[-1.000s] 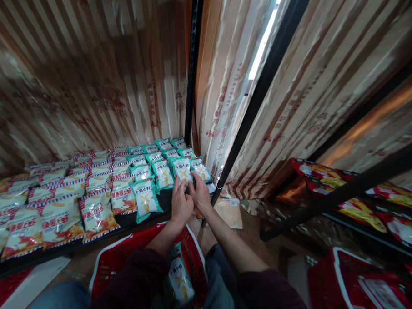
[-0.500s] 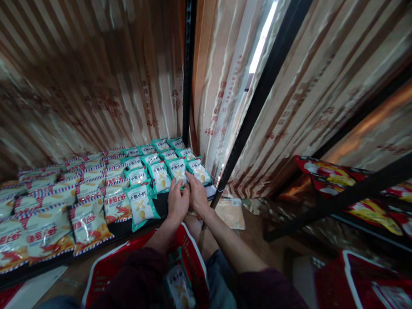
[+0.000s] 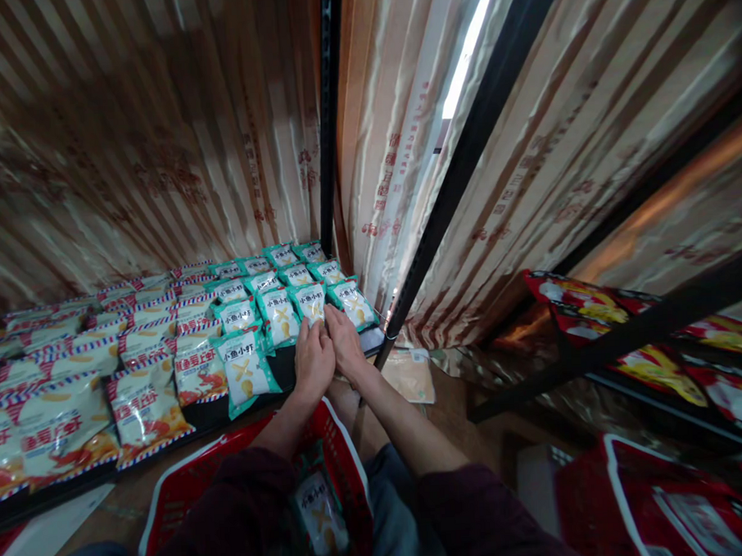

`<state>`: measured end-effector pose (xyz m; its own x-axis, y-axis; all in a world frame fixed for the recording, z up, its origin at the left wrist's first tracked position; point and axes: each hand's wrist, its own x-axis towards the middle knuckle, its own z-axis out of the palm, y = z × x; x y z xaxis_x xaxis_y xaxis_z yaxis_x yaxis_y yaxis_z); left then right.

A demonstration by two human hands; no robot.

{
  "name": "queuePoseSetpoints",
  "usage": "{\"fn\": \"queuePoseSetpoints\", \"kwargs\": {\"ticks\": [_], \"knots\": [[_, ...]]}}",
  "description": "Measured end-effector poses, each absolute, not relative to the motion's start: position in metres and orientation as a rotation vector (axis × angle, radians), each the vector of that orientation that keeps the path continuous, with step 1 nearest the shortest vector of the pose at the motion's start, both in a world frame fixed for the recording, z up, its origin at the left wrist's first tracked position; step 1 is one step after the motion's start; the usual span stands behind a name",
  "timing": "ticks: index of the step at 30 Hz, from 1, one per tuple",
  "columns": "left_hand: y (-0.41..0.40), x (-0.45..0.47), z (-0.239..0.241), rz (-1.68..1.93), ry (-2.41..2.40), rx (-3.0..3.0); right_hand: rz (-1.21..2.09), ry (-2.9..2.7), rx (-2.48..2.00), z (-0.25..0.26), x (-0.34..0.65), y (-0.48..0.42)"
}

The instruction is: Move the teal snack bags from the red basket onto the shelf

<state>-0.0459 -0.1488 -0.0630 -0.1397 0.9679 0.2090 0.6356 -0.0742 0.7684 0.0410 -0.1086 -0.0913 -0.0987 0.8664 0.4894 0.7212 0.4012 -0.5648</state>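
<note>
Both my hands are side by side at the lower edge of a green-and-white snack bag at the front of the shelf. My left hand has its fingers bent over the bag's lower left part. On its lower right part rest the fingers of my right hand, close to the left. Both hands look closed on the bag's bottom edge, though my thumbs and the underside are mostly hidden. Matching snack bags lie in rows around it, one at the right and one at the front left.
Red-and-white snack bags fill the shelf's left side. Below my arms stands a red basket holding a green snack bag. A black post rises right of my hands. Another shelf holds red-and-yellow bags, with a red basket below.
The view has shifted slightly, so the shelf sits a little further left. My hands stay at the same bag, and my fingers lie a bit flatter against its lower edge.
</note>
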Motion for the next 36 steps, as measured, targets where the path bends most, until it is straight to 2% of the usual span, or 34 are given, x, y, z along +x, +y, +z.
{"fn": "queuePoseSetpoints", "kwargs": {"ticks": [5,17,25,31,36], "knots": [[-0.147,-0.046,-0.065,1.007,1.821,1.76,0.225,-1.902,-1.363,-0.084,0.041,-0.107],[-0.141,-0.042,-0.071,1.153,1.8,1.745,0.27,-1.962,-1.219,-0.077,0.051,-0.093],[-0.141,-0.041,-0.068,1.083,1.873,1.791,0.299,-1.964,-1.228,-0.078,0.051,-0.091],[-0.138,-0.041,-0.075,1.079,1.895,1.839,0.122,-1.95,-1.284,-0.075,0.061,-0.096],[-0.14,-0.042,-0.076,1.033,1.918,1.989,-0.043,-1.771,-1.524,-0.069,0.079,-0.093]]}}
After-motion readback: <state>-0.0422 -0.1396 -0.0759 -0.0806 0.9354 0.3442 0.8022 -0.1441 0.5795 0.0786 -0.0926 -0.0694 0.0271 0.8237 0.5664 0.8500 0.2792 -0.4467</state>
